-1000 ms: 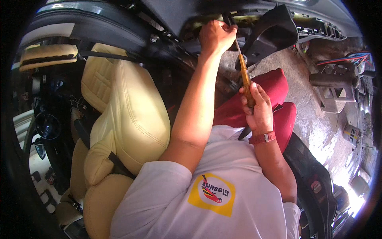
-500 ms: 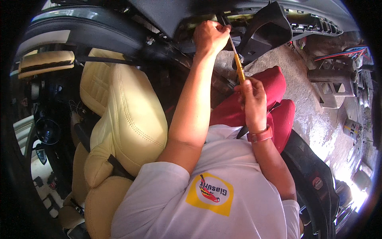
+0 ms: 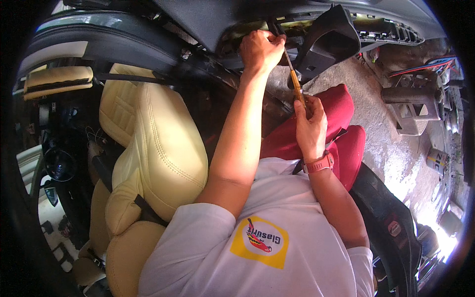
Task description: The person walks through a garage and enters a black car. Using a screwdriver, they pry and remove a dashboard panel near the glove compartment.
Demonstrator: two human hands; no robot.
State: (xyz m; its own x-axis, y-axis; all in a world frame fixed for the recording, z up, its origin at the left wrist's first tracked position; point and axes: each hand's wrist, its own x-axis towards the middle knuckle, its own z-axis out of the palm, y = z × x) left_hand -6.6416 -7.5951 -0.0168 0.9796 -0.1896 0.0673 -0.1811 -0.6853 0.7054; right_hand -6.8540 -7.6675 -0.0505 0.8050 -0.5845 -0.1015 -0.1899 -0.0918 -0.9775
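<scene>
A screwdriver (image 3: pixel 296 80) with an amber handle and a thin metal shaft points up and away, toward the opened underside of the dashboard. The fingers of my right hand (image 3: pixel 311 126) are closed round the rear end of its handle. At the far end of the shaft, my left hand (image 3: pixel 261 53) is closed in a pinch under the dashboard edge. What those fingertips hold is hidden, as is the screwdriver's tip. Just right of the shaft hangs a curved black plastic trim piece (image 3: pixel 330 47).
A cream seat (image 3: pixel 170 143) stands to my left. Red trousers (image 3: pixel 331 109) cover my legs. The black dashboard (image 3: pixel 193 22) runs across the top. To the right, a grey plastic part (image 3: pixel 413 114) and a can (image 3: pixel 436 161) lie on the concrete floor (image 3: pixel 368 99).
My right hand has shifted slightly left and its fingers have rolled round the screwdriver handle. My left hand keeps its pinch at nearly the same spot.
</scene>
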